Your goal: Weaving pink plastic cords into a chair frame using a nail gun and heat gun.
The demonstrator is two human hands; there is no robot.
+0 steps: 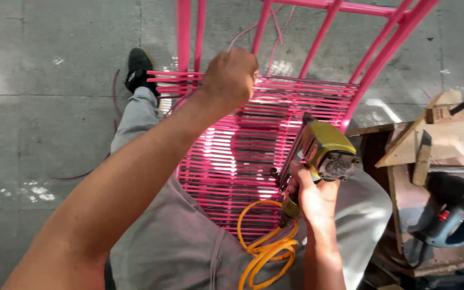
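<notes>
Right hand (312, 196) grips the heavy-looking, rigid olive-yellow pneumatic stapler (320, 153) by its handle over the pink cord-woven chair seat (243, 156); left hand (231, 78) fists taut, springy pink cord (173, 80) at the seat's far edge.

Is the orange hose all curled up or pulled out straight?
Curled up. The orange hose lies in loops on the person's lap, running to the yellow tool in the right hand.

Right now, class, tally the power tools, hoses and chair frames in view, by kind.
Pneumatic stapler, in the right hand: 1
Blue power tool: 1
Orange coiled hose: 1
Pink chair frame, touched by the left hand: 1
Total: 4
</notes>
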